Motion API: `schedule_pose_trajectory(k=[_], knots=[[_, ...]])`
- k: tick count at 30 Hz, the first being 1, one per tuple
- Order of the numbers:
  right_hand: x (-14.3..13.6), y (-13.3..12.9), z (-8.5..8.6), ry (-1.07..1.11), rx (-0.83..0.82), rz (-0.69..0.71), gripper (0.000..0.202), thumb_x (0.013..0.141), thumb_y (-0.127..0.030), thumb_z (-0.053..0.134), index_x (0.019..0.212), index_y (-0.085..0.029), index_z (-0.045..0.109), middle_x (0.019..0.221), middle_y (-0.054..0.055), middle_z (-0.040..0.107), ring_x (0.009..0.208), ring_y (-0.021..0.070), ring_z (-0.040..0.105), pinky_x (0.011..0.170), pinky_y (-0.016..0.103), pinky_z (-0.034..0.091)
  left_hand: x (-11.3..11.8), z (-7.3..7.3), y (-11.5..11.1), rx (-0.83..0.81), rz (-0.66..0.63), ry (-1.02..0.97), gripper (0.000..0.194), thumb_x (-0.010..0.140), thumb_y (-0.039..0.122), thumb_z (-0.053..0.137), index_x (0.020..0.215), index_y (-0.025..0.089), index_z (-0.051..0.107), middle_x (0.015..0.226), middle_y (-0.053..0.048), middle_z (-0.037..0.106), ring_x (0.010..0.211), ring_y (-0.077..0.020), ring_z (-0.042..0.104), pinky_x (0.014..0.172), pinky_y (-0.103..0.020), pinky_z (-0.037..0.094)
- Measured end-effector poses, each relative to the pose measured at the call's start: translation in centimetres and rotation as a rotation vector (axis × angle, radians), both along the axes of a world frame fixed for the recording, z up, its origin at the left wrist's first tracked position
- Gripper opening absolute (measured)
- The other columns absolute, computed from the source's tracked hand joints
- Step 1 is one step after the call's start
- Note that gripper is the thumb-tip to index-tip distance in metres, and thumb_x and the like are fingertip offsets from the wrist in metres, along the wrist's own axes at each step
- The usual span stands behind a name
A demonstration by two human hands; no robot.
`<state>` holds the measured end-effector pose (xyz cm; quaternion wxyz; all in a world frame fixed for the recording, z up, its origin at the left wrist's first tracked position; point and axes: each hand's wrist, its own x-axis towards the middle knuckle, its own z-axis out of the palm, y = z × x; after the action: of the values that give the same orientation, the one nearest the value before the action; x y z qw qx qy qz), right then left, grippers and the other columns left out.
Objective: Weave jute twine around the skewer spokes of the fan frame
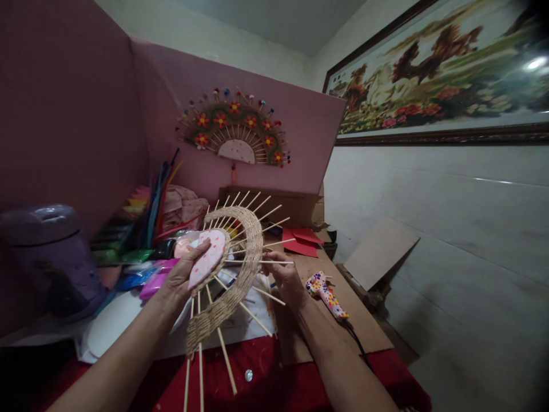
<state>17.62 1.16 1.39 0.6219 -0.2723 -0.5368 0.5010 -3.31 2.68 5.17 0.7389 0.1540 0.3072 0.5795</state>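
Note:
My left hand (182, 274) grips the spotted fabric half-disc (212, 252) at the centre of a fan-shaped frame, thumb on top. Thin wooden sticks (226, 360) radiate from the half-disc. A curved band of woven twine (254, 243) runs across them, and the stick tips stick out past it. At the band's right outer edge, my right hand (288, 279) is closed, fingertips pinched beside a stick; a bit of twine seems to show there, partly hidden by the fingers. The fan is held tilted above the table.
A flower-patterned glue gun (328, 297) with a cord lies on cardboard (364, 332) at right. Red sheets (302, 241) lie behind. A purple bottle (55, 263), coloured packets (158, 278) and pipe cleaners (156, 197) crowd the left. A decorated fan (235, 129) hangs on the pink board.

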Motion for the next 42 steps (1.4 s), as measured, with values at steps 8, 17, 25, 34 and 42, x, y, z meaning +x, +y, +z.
schedule_pose_trajectory(k=[8,17,25,34,42], knots=[[0.3,-0.4,0.4,-0.157,0.061,-0.059,0.017,0.074,-0.035,0.060,0.071,-0.019,0.067,0.076,0.002,0.063,0.073,0.0139,0.054,0.067,0.024,0.039,-1.0,0.4,0.2,0.132,0.072,-0.001,0.028,0.085,0.020,0.046,0.109,0.011,0.058,0.067,-0.008,0.069,0.052,-0.0181,0.065,0.052,-0.028,0.056],[0.3,-0.1,0.0,-0.249,0.031,0.134,0.024,0.074,-0.037,0.060,0.061,-0.017,0.060,0.056,0.000,0.060,0.052,0.0108,0.051,0.060,0.025,0.038,-2.0,-0.6,1.2,0.231,0.010,-0.120,0.028,0.085,0.027,0.046,0.101,0.010,0.060,0.073,-0.010,0.069,0.061,-0.0199,0.066,0.054,-0.029,0.057],[-0.4,1.1,-2.0,-0.449,-0.130,0.119,0.031,0.076,-0.046,0.052,0.068,-0.016,0.056,0.051,-0.001,0.058,0.046,0.0092,0.048,0.049,0.022,0.034,-1.7,-0.5,0.8,0.223,-0.040,-0.225,0.034,0.086,0.029,0.044,0.114,0.013,0.055,0.077,-0.010,0.070,0.064,-0.0202,0.067,0.060,-0.031,0.057],[-0.2,0.5,-1.1,-0.267,-0.151,0.232,0.036,0.061,-0.046,0.070,0.072,-0.016,0.052,0.053,-0.009,0.034,0.043,0.0029,0.025,0.043,0.020,0.018,-1.4,-0.3,0.4,0.261,-0.023,-0.232,0.035,0.088,0.030,0.041,0.117,0.013,0.052,0.080,-0.011,0.071,0.067,-0.0200,0.068,0.061,-0.030,0.057],[1.3,0.7,-0.6,-0.154,-0.125,0.227,0.031,0.062,-0.041,0.071,0.075,-0.017,0.057,0.054,-0.006,0.045,0.046,0.0058,0.036,0.044,0.021,0.022,-1.4,0.4,0.1,0.237,0.063,-0.198,0.034,0.090,0.025,0.035,0.115,0.010,0.052,0.071,-0.012,0.070,0.061,-0.0217,0.067,0.059,-0.034,0.057]])
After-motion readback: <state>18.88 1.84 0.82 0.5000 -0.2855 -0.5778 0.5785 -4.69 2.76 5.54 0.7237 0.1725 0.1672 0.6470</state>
